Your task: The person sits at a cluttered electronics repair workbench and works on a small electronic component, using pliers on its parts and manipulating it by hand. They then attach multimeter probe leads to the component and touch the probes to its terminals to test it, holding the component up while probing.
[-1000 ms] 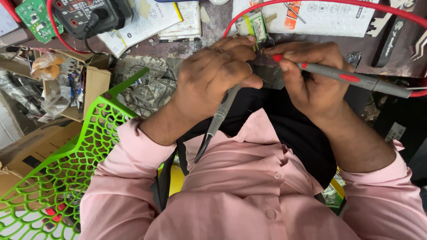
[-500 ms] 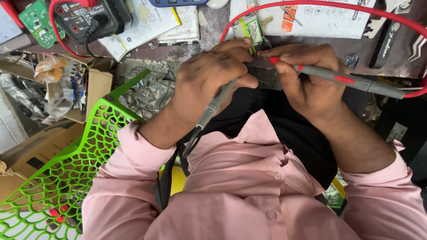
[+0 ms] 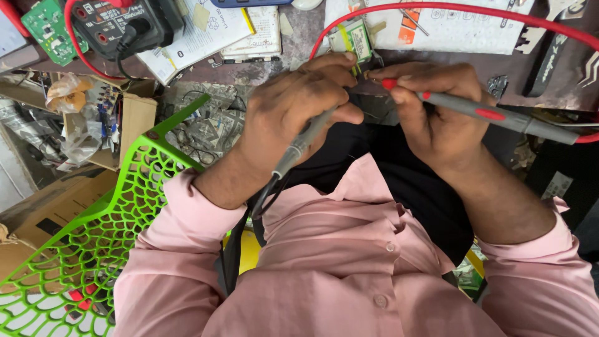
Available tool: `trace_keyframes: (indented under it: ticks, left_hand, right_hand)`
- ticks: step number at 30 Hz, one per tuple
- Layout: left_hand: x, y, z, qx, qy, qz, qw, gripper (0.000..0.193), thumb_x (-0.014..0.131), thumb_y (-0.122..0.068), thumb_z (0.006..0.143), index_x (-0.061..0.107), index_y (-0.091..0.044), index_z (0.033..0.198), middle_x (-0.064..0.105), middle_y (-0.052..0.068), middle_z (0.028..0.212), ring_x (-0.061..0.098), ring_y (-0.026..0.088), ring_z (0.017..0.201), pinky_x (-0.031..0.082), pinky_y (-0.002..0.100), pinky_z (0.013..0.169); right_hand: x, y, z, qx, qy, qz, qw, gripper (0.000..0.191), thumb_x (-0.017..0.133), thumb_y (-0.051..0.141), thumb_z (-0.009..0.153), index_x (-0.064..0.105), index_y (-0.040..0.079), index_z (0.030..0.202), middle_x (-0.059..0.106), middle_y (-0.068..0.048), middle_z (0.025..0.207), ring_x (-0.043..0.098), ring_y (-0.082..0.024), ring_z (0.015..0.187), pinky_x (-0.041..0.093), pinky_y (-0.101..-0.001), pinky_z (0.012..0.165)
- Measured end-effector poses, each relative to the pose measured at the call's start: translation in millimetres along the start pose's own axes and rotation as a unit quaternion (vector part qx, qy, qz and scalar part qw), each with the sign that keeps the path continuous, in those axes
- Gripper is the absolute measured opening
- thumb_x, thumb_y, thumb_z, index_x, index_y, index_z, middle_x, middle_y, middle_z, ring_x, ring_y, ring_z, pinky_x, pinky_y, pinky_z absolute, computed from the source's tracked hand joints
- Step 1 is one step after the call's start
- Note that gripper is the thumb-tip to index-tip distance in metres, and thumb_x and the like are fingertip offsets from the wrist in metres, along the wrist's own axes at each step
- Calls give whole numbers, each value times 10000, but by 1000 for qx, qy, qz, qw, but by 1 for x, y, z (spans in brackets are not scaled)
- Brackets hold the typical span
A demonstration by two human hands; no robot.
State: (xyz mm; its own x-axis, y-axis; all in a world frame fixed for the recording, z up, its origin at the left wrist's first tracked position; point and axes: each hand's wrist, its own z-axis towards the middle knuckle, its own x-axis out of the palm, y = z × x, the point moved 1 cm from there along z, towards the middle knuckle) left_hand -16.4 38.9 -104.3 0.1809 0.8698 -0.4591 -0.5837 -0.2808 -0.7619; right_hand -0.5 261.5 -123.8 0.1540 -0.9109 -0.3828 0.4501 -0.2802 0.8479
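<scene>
My left hand (image 3: 293, 112) grips a grey test probe with a black lead (image 3: 298, 146), its tip hidden under my fingers. A grey and red test probe (image 3: 480, 112) lies in my right hand (image 3: 430, 112), and its red lead (image 3: 462, 9) runs off to the right. Both probe tips meet at a small green circuit board (image 3: 354, 37) at the edge of the worn bench (image 3: 293, 56). My fingers partly cover the board's near edge. Pink sleeves and a pink shirt fill the lower view.
A black multimeter (image 3: 118, 25) with red and black leads stands at the back left beside a green circuit board (image 3: 43, 22). Papers and a booklet (image 3: 206, 31) lie behind. A green lattice chair (image 3: 93, 237) and cardboard boxes (image 3: 56, 200) sit to my left.
Both hands have moved up towards the small green board, and the probe in my left hand has slid further into my fist. The view has shifted slightly.
</scene>
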Motion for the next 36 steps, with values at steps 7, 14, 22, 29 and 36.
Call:
trace_keyframes:
  ticks: [7,14,22,29,36]
  left_hand:
    - [-1,-1,-2,4,0,14,1000,340,854,-156,978,560,-34,1097,704,117,1089,729,328,1172,622,358,931]
    - [0,0,-4,11,-4,19,1000,344,855,-167,973,558,-35,1085,699,112,1073,725,317,1165,619,357,923]
    - [-2,2,-6,10,-2,10,1000,329,842,-157,996,552,-40,1097,695,107,1086,725,313,1174,622,356,940]
    - [-3,2,-6,4,-3,12,1000,328,839,-181,990,557,-47,1089,695,98,1073,731,310,1154,619,351,914]
    - [-4,3,-7,10,-1,26,1000,332,827,-199,1010,545,-48,1096,699,93,1088,727,304,1164,618,353,920]
  right_hand:
    - [3,1,-3,17,-4,3,1000,192,585,1,1129,400,-46,1154,707,-270,1090,748,-313,1057,612,-328,866]
    - [5,1,-4,34,-13,31,999,191,590,15,1148,409,-43,1167,711,-253,1104,749,-283,1023,620,-322,878]
    - [9,-3,-8,47,-24,38,998,167,576,-3,1125,416,-45,1152,699,-268,1086,743,-286,1036,618,-325,875]
    - [8,-5,-11,52,-19,64,996,147,532,25,1149,403,-37,1181,708,-273,1134,735,-259,1013,603,-304,885]
    - [8,-4,-10,47,-17,76,996,155,531,42,1152,397,-30,1181,706,-272,1147,734,-254,1023,603,-307,889]
